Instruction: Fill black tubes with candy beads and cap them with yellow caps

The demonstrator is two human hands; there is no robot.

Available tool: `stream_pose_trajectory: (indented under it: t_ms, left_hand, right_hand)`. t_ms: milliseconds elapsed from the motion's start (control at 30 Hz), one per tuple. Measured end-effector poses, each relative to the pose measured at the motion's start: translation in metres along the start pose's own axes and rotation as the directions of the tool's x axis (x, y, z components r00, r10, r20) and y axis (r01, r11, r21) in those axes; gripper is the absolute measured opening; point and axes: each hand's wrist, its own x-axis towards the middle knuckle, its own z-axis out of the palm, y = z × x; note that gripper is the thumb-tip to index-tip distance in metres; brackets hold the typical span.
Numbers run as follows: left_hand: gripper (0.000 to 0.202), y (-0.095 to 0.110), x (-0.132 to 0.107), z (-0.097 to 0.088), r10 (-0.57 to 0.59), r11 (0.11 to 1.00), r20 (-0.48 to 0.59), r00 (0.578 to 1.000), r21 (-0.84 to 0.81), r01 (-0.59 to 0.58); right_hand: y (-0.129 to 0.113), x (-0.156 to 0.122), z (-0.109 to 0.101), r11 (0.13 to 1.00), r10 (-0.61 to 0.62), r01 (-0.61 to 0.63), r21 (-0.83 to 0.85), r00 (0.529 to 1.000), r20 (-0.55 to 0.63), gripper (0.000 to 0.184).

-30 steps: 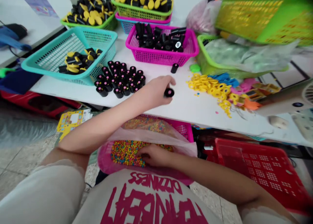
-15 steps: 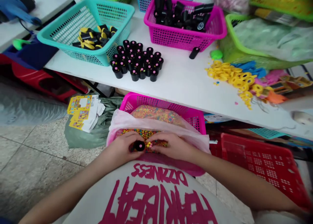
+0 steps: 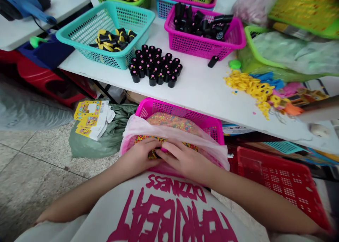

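My left hand (image 3: 144,154) is closed round a small black plastic tube (image 3: 158,154), of which only a dark sliver shows between the fingers. My right hand (image 3: 182,158) covers the tube's top, its fingers bent and pressed together; a small pink spot (image 3: 164,150) shows at the fingertips, its kind unclear. Both hands are just above a whitish plastic bag (image 3: 174,132) of tiny multicoloured beads (image 3: 144,138). The bag lies in a pink basket (image 3: 180,111) at my lap. Similar black tubes (image 3: 156,67), with pink dots in their tops, stand grouped on the white table.
On the table (image 3: 201,83) are a teal basket (image 3: 87,55) of black-and-yellow pieces, a magenta basket (image 3: 196,46) of black tubes, one loose tube (image 3: 213,61) and yellow plastic pieces (image 3: 249,85). A red crate (image 3: 280,178) lies at right. Flattened yellow boxes (image 3: 90,118) lie at left.
My right hand has moved left onto the black tube, and its fingers have closed in over the tube's top. The tube's open view is now mostly hidden. The camera has shifted slightly.
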Motion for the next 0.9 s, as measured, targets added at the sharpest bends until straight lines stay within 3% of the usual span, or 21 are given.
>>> stream_pose_trajectory:
  t_ms: [133, 233, 400, 567, 700, 800, 900]
  left_hand:
    - [0.02, 0.003, 0.004, 0.0, 0.016, 1.0, -0.02, 1.0, -0.015, -0.016]
    - [0.026, 0.005, 0.004, -0.003, 0.046, 0.999, -0.058, 0.997, -0.012, -0.047]
    - [0.026, 0.008, 0.016, -0.035, 0.098, 0.991, -0.233, 0.967, 0.114, -0.073]
    - [0.032, -0.009, 0.075, -0.086, 0.033, 0.97, -0.506, 0.862, 0.223, 0.094]
    - [0.048, -0.035, 0.133, -0.103, -0.067, 0.961, -0.61, 0.789, 0.172, 0.214]
    - [0.046, -0.045, 0.154, -0.103, -0.071, 0.966, -0.627, 0.776, 0.15, 0.209]
    - [0.037, -0.037, 0.149, -0.103, -0.032, 0.94, -0.612, 0.791, 0.251, 0.232]
  right_hand:
    - [-0.001, -0.001, -0.007, 0.998, -0.017, 0.015, -0.055, 0.999, -0.036, 0.037]
    - [0.008, -0.01, -0.016, 0.996, 0.036, -0.043, -0.079, 0.996, -0.083, 0.035]
    - [0.033, -0.037, -0.024, 0.982, 0.073, -0.093, -0.163, 0.989, -0.128, 0.047]
    - [0.049, -0.049, 0.006, 0.947, 0.259, -0.242, -0.209, 0.964, 0.057, 0.04]
    - [0.059, -0.04, 0.033, 0.894, 0.347, -0.297, -0.335, 0.933, 0.098, 0.037]
    - [0.065, -0.029, 0.046, 0.873, 0.342, -0.284, -0.396, 0.936, 0.083, 0.033]
    - [0.066, -0.018, 0.057, 0.856, 0.319, -0.246, -0.455, 0.943, 0.091, 0.03]
